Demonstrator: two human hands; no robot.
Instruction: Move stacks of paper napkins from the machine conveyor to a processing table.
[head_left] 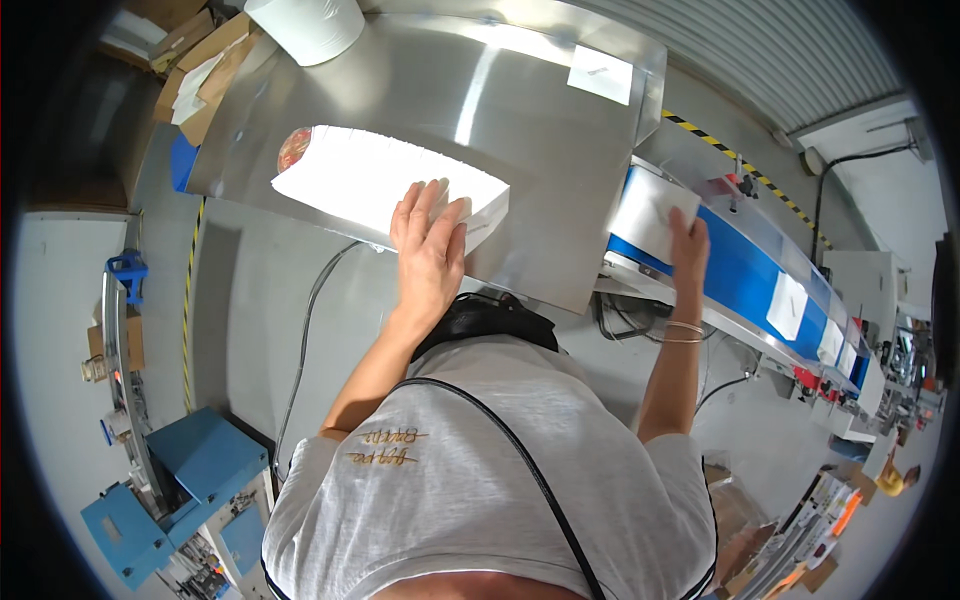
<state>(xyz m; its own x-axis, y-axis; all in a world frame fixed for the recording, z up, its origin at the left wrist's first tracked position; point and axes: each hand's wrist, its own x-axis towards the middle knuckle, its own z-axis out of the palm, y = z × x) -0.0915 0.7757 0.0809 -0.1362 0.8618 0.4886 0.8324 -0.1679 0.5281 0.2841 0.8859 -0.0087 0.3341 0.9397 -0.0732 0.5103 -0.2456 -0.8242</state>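
Observation:
A long row of white flat packets, packed close together, lies on the steel table in front of me. A red patterned face shows at its left end. My left hand rests on the right part of this row, with its fingers stretched out and a little apart. At the start of the blue conveyor belt, my right hand has its fingers on the right edge of a single white packet. The thumb's contact is hard to see. That packet lies flat over the belt, beside the table's right edge.
On the steel table are a white bucket at the far left and a white packet at the far right. More white packets sit along the belt. Open cardboard boxes stand beyond the table's left end. A cable hangs to the floor.

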